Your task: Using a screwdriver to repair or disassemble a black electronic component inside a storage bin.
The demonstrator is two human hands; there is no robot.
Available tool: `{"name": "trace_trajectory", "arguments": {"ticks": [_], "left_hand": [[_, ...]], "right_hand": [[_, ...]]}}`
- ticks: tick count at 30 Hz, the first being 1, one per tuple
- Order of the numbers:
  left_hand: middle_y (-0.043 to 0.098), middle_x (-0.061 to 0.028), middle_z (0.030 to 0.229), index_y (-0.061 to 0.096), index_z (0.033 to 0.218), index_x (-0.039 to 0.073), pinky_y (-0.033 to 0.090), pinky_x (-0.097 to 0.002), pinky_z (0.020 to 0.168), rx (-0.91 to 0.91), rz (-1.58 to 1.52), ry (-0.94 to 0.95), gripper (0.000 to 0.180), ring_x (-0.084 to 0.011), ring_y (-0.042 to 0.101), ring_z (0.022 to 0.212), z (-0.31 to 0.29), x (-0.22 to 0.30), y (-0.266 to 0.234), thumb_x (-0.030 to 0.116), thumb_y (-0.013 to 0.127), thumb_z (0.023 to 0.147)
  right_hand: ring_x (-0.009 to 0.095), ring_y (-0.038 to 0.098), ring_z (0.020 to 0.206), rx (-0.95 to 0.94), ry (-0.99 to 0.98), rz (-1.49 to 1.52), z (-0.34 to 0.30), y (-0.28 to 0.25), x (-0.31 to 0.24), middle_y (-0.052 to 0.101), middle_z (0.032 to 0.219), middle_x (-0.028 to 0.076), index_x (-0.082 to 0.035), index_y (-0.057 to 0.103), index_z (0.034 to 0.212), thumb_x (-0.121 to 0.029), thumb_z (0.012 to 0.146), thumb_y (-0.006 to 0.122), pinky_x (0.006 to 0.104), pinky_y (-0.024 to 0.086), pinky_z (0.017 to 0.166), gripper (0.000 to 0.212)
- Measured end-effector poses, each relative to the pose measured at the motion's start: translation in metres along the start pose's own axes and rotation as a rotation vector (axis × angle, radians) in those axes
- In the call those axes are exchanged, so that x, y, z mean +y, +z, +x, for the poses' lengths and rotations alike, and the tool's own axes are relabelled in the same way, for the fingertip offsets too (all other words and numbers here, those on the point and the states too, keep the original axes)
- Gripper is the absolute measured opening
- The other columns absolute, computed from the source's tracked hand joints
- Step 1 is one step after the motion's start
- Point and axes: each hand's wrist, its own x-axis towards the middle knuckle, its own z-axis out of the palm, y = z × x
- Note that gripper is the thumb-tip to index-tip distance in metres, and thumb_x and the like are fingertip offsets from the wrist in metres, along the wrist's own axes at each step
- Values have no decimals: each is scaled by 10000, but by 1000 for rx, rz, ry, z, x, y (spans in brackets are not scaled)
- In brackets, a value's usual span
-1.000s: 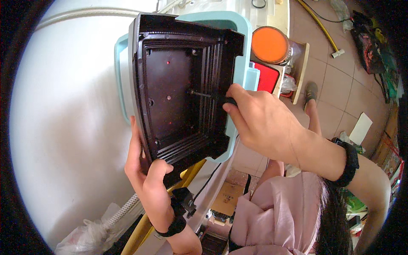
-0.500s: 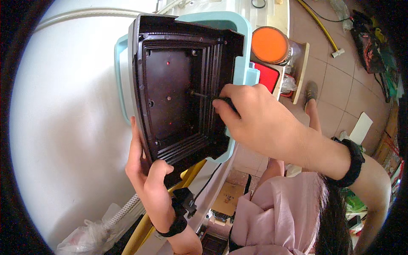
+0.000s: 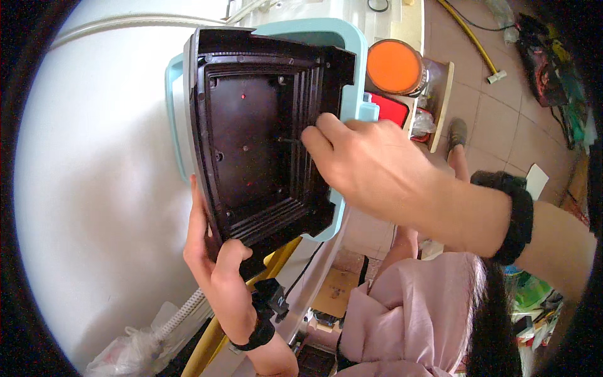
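Note:
A black plastic housing with a stepped inner rim is held tilted, its hollow side showing. My left hand grips its lower left edge, thumb over the front and fingers along the outer side. In my right hand is a screwdriver, pinched between thumb and fingers. Only its thin metal shaft shows, reaching to the right side of the recessed panel. The handle is hidden by my fingers. Small screw posts sit near the panel's corners and left edge.
Behind the housing stands a light-blue plastic bin. To its right are a round container with an orange lid and a red flat object. A white wall borders the left. A yellow-handled hammer lies on the tiled floor.
The right hand has turned at the wrist and shifted slightly left, now covering the screwdriver's handle. The housing has moved a little left in the view, still in the left hand.

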Motion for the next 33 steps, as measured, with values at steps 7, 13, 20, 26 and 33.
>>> {"name": "trace_trajectory", "arguments": {"ticks": [7,13,20,26,33], "left_hand": [[528,-197,1338,327,1435,-127,404,-249,969,-38,-18,6,876,-196,559,1145,0,-1,-1,-30,439,572],[511,-217,1357,318,1430,-142,396,-257,990,-31,-30,1,865,-206,558,1155,-2,0,0,-15,450,585],[541,-199,1320,321,1436,-131,415,-254,964,-44,-18,33,868,-198,576,1118,-1,1,2,14,465,592],[545,-196,1312,321,1437,-129,419,-252,958,-18,-10,40,869,-194,576,1112,-1,0,1,14,464,592],[543,-185,1316,321,1437,-129,401,-254,979,-22,-14,25,860,-190,561,1135,-2,1,3,-3,449,597]], "right_hand": [[391,633,601,-287,574,470,3,12,-22,577,692,199,59,524,850,-114,906,570,451,508,494,187],[274,617,537,-53,140,63,-7,15,-10,586,837,146,24,546,848,-40,754,626,378,499,453,139],[332,679,593,-84,284,187,4,2,-11,621,694,169,17,603,777,-147,814,603,427,567,533,169],[394,674,626,0,658,558,15,14,-12,630,635,214,19,612,678,-204,825,602,487,562,568,267],[195,616,612,230,-204,-148,5,27,4,593,635,48,-65,641,646,-193,673,620,329,489,497,132]]}}
